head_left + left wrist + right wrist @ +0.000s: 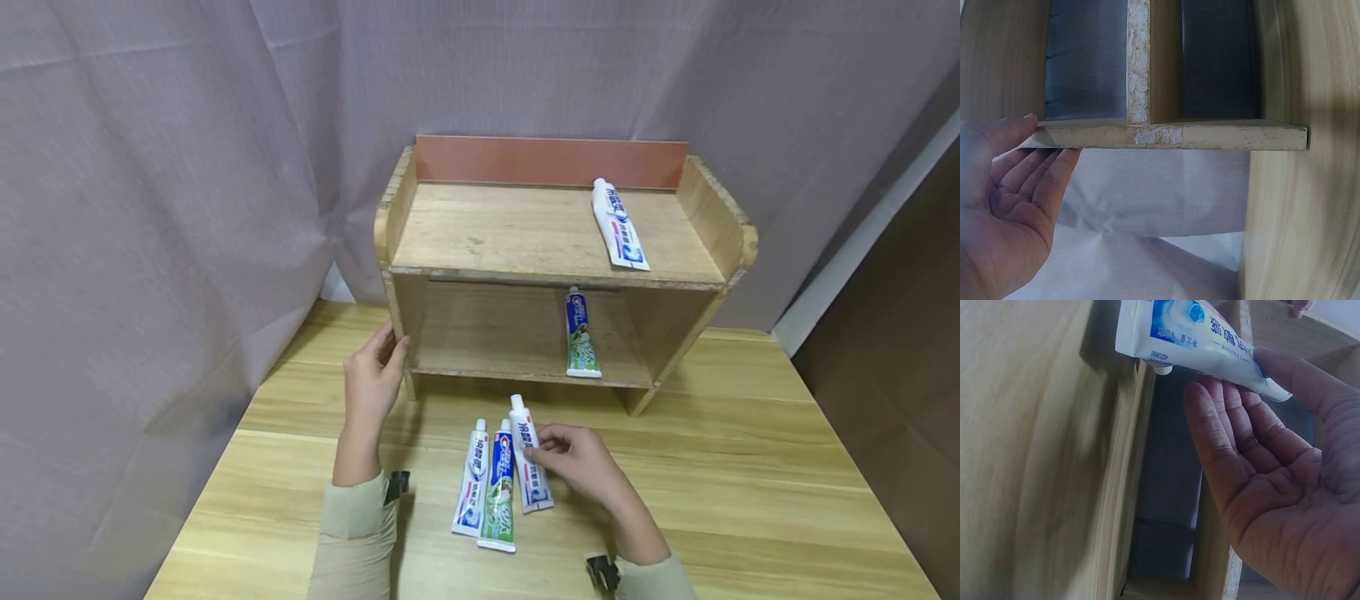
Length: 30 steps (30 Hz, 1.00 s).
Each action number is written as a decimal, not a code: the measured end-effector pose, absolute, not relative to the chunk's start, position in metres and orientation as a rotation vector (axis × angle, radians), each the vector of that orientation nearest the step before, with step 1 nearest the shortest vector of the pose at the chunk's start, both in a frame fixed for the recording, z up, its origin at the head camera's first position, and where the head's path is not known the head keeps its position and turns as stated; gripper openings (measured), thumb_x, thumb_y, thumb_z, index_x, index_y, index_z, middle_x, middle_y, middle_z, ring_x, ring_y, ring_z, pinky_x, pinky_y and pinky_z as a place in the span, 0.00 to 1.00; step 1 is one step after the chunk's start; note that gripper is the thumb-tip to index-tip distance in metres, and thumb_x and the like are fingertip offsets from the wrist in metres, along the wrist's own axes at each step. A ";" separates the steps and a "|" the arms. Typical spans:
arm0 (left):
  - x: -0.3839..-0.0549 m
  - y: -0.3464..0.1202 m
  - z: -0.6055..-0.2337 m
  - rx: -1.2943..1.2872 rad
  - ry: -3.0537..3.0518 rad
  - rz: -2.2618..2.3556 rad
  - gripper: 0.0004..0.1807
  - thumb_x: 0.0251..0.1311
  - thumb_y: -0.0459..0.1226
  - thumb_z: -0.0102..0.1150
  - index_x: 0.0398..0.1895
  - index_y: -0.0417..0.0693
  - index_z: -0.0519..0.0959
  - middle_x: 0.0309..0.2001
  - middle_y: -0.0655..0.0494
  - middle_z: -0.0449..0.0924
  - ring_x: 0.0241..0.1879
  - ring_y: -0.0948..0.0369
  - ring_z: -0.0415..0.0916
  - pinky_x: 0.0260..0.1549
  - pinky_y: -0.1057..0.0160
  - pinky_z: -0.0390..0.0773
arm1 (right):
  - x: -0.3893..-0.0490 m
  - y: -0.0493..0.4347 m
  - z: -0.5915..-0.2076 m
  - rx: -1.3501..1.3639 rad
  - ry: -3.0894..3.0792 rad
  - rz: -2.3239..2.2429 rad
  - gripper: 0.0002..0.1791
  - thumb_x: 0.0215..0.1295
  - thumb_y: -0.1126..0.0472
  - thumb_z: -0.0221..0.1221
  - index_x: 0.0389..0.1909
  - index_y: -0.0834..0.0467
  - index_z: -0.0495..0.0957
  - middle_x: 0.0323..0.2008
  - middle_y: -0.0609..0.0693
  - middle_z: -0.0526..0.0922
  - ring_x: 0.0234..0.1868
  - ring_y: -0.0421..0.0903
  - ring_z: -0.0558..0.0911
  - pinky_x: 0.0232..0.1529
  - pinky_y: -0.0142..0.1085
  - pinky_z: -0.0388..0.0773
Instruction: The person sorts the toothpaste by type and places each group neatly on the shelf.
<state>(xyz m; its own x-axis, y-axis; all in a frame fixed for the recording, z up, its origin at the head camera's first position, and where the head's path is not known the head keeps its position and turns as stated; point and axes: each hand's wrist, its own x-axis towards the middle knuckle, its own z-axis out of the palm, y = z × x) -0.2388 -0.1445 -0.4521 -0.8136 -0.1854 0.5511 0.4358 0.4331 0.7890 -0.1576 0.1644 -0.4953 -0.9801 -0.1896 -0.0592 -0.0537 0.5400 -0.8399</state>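
My left hand (373,375) grips the left side panel of a small two-tier wooden shelf (491,233), thumb on one face and fingers on the other in the left wrist view. My right hand (576,462) pinches a white toothpaste tube (529,458) with blue print between thumb and fingers, its cap pointing toward the shelf. Beside it lie a blue-and-green toothpaste tube (498,496) and another white toothpaste tube (472,483), both on the table. The held tube (1191,337) crosses the top of the right wrist view.
On the shelf's upper tier, toward the right, lies a white toothpaste tube (618,223). A blue-and-green tube (580,333) rests on the lower tier. The wooden table (757,467) extends around the shelf, with a grey curtain (187,167) behind and a dark brown panel (892,333) at right.
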 end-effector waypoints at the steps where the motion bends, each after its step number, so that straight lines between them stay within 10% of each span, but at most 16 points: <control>1: -0.239 -0.144 -0.452 -0.210 -2.112 -1.403 0.18 0.68 0.34 0.63 0.60 0.40 0.80 0.51 0.40 0.84 0.48 0.50 0.85 0.46 0.66 0.86 | -0.157 0.165 -0.496 -0.208 2.628 -1.428 0.12 0.58 0.55 0.72 0.38 0.57 0.85 0.32 0.46 0.85 0.34 0.44 0.82 0.38 0.34 0.85; 30: -0.239 -0.144 -0.452 -0.204 -2.111 -1.393 0.18 0.68 0.34 0.63 0.59 0.39 0.80 0.50 0.39 0.84 0.48 0.50 0.85 0.46 0.66 0.86 | -0.159 0.164 -0.483 -0.199 2.650 -1.482 0.12 0.59 0.56 0.72 0.38 0.59 0.85 0.31 0.47 0.85 0.34 0.43 0.82 0.36 0.31 0.84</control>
<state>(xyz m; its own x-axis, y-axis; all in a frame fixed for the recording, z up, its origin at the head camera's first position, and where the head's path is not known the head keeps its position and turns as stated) -0.2386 -0.1445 -0.4519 -0.8114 -0.1900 0.5527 0.4335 0.4386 0.7872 -0.1590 0.1640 -0.4827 -0.9866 -0.1616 -0.0224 -0.0655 0.5184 -0.8526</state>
